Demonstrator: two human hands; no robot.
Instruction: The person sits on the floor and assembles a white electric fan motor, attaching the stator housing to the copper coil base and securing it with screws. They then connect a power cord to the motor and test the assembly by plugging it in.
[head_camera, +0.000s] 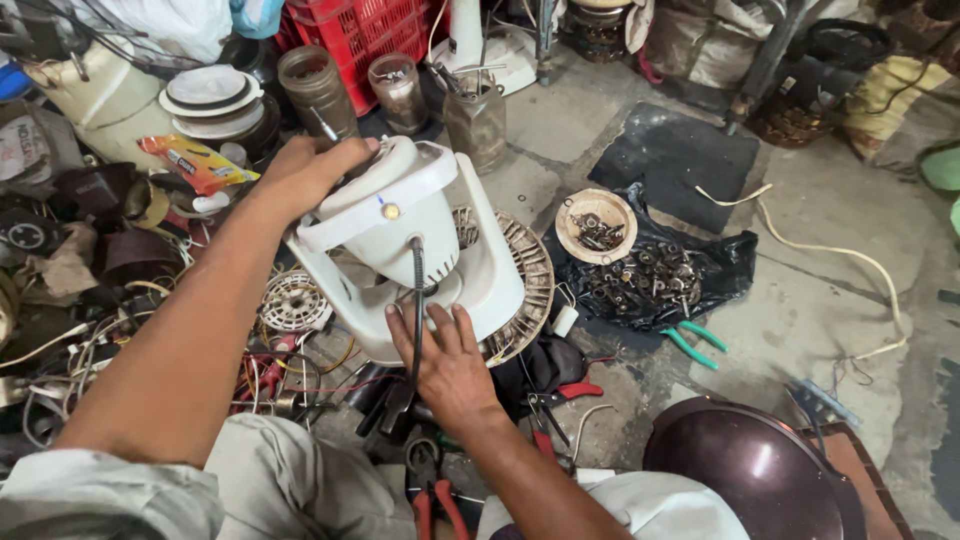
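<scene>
A white plastic appliance housing (400, 235) with a small yellow knob and a black cord hanging from it stands tilted on the workshop floor. My left hand (310, 172) grips its upper left edge from above. My right hand (445, 355) lies flat with spread fingers against the housing's lower front rim, beside the black cord (417, 300). A round ribbed motor part (525, 290) shows behind the housing's right side.
A shallow bowl of screws (597, 225) sits on a black bag of metal parts (660, 275). Green-handled pliers (692, 340) and red-handled pliers (560, 395) lie near. A dark round dome (750, 470) is at lower right. Jars, a red crate and tangled wires crowd the left and back.
</scene>
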